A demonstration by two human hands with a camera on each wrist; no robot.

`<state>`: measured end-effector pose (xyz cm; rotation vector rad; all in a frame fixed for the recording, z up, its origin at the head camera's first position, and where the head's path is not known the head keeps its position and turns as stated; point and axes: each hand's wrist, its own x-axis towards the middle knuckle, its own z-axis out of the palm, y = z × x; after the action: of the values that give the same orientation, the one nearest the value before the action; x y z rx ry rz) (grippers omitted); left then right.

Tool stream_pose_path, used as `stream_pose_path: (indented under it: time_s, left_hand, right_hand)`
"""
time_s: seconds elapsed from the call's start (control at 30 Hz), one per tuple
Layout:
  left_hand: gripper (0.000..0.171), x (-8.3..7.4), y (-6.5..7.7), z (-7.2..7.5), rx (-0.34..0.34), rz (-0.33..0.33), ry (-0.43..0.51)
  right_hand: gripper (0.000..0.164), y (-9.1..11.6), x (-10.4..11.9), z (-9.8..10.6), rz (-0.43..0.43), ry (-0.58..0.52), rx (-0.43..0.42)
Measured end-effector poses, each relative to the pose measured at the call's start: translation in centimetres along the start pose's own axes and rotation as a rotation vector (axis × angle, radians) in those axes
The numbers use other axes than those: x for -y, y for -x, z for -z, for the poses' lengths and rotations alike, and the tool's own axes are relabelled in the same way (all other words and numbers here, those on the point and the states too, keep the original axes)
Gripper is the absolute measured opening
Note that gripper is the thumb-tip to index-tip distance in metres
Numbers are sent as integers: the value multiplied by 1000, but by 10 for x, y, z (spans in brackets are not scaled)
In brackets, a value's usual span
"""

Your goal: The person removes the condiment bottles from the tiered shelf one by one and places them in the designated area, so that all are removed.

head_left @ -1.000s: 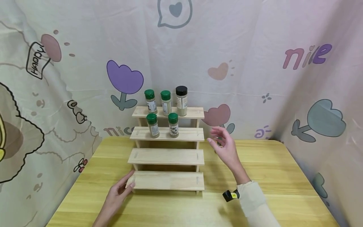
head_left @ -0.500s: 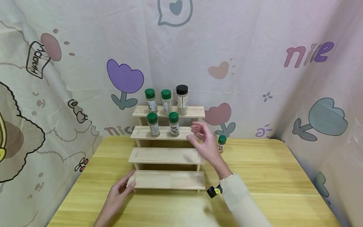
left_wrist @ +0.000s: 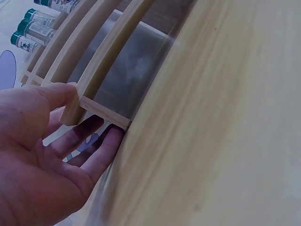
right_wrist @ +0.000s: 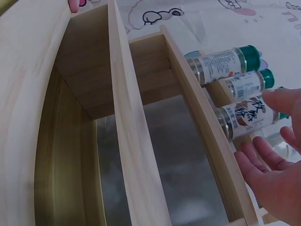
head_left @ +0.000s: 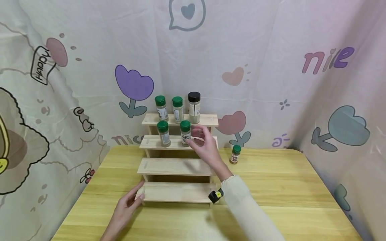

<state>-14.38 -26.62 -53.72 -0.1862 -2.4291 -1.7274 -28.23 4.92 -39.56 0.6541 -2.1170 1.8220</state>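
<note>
A four-step wooden display rack [head_left: 176,192] stands on the table. My left hand [head_left: 125,204] grips the left end of its lowest step; in the left wrist view the thumb lies on the board and the fingers curl against the side support [left_wrist: 106,113]. On the second step from the top are two green-capped spice jars, the left one [head_left: 164,136] and the right one [head_left: 185,135]. My right hand [head_left: 208,147] is at the right jar, its thumb over the jar's lower edge. In the right wrist view its thumb and fingers are spread apart beside the labelled jar [right_wrist: 247,115].
On the top step stand two green-capped jars, the left [head_left: 162,110] and middle [head_left: 178,112], and a taller black-capped jar [head_left: 194,108]. A small green-capped jar with reddish contents [head_left: 235,155] stands on the table [head_left: 271,187] right of the rack. A printed curtain [head_left: 259,40] hangs behind.
My right hand has moved left from beside the rack to the right jar on the second step. The small jar on the table has come into full view. My left hand stays put.
</note>
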Motion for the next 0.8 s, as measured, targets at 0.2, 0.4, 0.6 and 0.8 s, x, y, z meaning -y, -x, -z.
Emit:
stream_pose_path:
  time_s: [0.2,0.4,0.6,0.8]
  left_hand:
    - [49,-1,1,0,-2,-9,4]
    - [50,-1,1,0,3,-6,17]
    - [50,0,0,0,8,-4,4]
    - [50,-1,0,0,11,9,3]
  right_hand:
    - [53,-7,-2,-10,-18,24,-6]
    - [50,-10,-3,-14,-6,42,-19]
    - [47,-13,-3,-14,14,54,-27]
    - [45,-11,1,-10,25,57,-45]
